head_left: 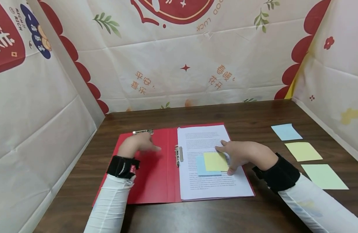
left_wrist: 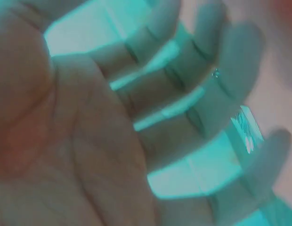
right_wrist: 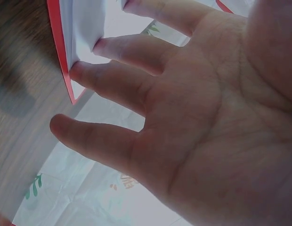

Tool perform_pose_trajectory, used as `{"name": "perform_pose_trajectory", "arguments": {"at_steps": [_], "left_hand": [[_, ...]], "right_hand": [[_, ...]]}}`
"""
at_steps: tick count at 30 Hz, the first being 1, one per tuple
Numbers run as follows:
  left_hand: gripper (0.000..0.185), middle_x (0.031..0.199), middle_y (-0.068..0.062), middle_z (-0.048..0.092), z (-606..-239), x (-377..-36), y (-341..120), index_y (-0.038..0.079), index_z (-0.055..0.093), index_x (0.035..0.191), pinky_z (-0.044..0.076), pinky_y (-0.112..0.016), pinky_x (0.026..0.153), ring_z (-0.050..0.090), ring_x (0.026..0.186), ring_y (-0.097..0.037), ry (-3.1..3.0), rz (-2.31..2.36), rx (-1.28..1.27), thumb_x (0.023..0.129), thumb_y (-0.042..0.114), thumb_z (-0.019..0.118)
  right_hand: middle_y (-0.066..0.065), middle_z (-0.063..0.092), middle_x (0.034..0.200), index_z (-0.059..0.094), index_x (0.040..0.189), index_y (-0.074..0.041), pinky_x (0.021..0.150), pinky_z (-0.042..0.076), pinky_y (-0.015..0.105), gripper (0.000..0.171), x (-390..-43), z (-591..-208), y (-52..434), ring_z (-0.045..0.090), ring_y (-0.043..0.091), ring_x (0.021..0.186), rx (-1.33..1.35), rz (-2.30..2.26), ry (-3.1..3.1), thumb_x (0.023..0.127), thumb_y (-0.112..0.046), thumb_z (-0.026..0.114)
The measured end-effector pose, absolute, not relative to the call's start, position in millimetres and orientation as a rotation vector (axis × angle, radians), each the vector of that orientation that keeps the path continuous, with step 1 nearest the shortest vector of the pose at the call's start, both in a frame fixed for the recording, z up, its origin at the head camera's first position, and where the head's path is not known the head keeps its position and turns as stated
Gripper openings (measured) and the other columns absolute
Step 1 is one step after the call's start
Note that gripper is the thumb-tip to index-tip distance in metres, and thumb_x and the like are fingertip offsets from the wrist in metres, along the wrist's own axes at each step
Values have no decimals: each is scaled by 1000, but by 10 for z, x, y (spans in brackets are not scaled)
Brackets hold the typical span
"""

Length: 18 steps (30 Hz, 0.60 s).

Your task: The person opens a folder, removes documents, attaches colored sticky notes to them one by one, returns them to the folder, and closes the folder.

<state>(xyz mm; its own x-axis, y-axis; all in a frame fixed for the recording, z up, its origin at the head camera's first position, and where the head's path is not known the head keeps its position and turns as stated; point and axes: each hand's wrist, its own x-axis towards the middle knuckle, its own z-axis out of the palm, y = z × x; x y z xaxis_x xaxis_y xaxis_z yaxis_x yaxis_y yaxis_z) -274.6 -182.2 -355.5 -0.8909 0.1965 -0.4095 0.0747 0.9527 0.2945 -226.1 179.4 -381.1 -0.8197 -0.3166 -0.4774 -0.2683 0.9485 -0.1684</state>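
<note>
left hand (head_left: 139, 145) lying on the open red folder's (head_left: 155, 181) inside cover, fingers straight and loosely spread | right hand (head_left: 243, 154) pressing the yellow sticky note (head_left: 214, 161) onto the printed page (head_left: 208, 187), fingers spread | three loose notes (head_left: 303, 151) sitting on the table's (head_left: 254, 113) right

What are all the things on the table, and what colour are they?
folder: 1, red, lying open in the middle of the table
printed page: 1, white, in the folder's right half
sticky notes on the page: 2, yellow overlapping blue
loose sticky notes: 3, blue, yellow, green, in a row at the right
table: 1, dark brown wood
left hand: 1, fingers straight, over the folder's left half
right hand: 1, fingers spread, on the page beside the yellow note
</note>
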Motion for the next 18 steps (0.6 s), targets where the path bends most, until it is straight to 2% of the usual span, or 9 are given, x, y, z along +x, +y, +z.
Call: {"name": "perform_pose_trajectory", "arguments": {"at_steps": [4, 8, 12, 15, 18], "left_hand": [[68, 128, -26, 65, -3453, -2768, -2251, -10, 59, 139, 57, -54, 99, 64, 114, -38, 2695, 360, -23, 98, 44, 69], [82, 140, -34, 56, -3466, -2738, -2608, -13, 47, 149, 55, -57, 104, 57, 127, -47, 2592, 419, -250, 99, 49, 66], [84, 131, -31, 59, -3529, -2736, -2837, -10, 46, 148, 60, -47, 90, 63, 115, -43, 2482, 551, -280, 98, 54, 65], [80, 125, -28, 65, -3556, -2750, -2958, -9, 44, 150, 63, -42, 83, 70, 102, -35, 2399, 732, -183, 103, 54, 60], [77, 116, -21, 70, -3525, -2741, -3062, -7, 41, 153, 65, -38, 82, 73, 92, -26, 2313, 977, -73, 108, 54, 53]], "right_hand": [[25, 28, 174, 41, 165, -20, 117, 39, 74, 115, -2268, -3797, 1800, 38, 54, 152, -397, -119, 2580, 68, -38, 99], [31, 30, 170, 42, 165, -19, 115, 42, 74, 113, -2284, -3778, 1856, 44, 54, 146, -364, -84, 2582, 68, -38, 99], [35, 31, 168, 41, 165, -17, 113, 44, 73, 113, -2313, -3756, 1949, 48, 53, 140, -318, -67, 2578, 69, -34, 99], [36, 32, 167, 39, 165, -15, 112, 45, 71, 112, -2335, -3742, 2019, 48, 52, 138, -281, -78, 2562, 70, -28, 98], [36, 33, 166, 39, 165, -13, 112, 44, 71, 111, -2363, -3716, 2097, 48, 51, 136, -250, -86, 2544, 72, -23, 97]]}}
